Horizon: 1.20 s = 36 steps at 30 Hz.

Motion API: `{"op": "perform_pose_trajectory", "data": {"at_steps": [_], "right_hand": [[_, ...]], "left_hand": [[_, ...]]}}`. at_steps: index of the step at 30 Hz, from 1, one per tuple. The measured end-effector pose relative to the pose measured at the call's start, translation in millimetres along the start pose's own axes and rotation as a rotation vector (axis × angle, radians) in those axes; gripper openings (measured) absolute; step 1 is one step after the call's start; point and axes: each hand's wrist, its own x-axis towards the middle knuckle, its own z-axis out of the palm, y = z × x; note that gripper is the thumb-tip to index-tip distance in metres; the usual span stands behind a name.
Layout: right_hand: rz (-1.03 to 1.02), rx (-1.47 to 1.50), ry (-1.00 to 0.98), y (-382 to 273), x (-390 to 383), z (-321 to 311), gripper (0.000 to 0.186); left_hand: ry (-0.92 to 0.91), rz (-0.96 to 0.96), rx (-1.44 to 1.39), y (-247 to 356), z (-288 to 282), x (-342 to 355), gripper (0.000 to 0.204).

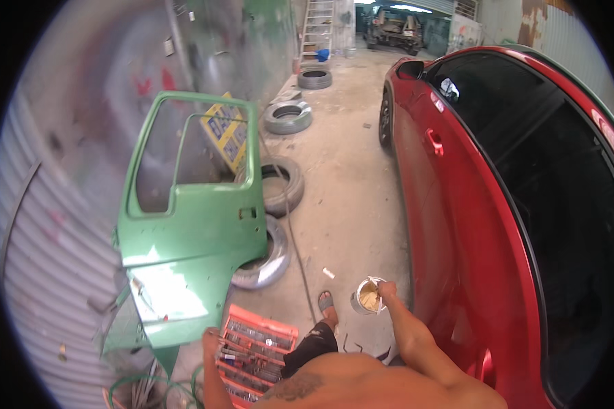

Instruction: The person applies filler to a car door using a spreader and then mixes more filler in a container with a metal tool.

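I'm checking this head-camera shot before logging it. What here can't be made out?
- Left hand: small, low in the head view; its grip on the orange tool case is unclear.
- Contents of the small can: only a tan inside shows; right hand covers part of the rim.
- Tool case sockets: too small and blurred to tell apart.
- Red car: cut off by the right edge; dark windows hide the interior.
- Vehicle at the far end: too small.

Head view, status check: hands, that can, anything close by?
Right hand gripping rim of small open can of tan paste. Left hand down at open orange tool case. Red car tight on right, green door on left.
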Motion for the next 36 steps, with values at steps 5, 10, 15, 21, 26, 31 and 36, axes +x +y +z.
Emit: {"op": "perform_pose_trajectory", "data": {"at_steps": [5,10,15,21,26,31,36], "right_hand": [[0.024,0.119,0.14,-74,159,-46,0.02],[0.266,0.236,0.152,-168,200,-50,0.016],[0.463,0.054,-0.332,-222,321,-14,0.016],[0.725,0.167,-0.423,-272,495,6,0.008],[0.632,-0.035,-0.246,-447,542,40,0.017],[0.082,-0.59,-0.325,-606,699,35,0.036],[-0.057,-0.784,-0.216,-765,779,107,0.05]], "left_hand": [[-0.509,0.19,0.604,51,199,168,0.034],[-0.682,-0.586,0.28,197,278,300,0.024],[-0.312,-0.153,0.199,235,314,493,0.021],[-0.407,-0.328,0.364,321,361,593,0.025],[-0.437,-0.741,0.433,498,411,666,0.028],[-0.584,-0.682,0.335,541,557,880,0.031],[-0.513,-0.464,0.346,642,638,1108,0.025]]}}
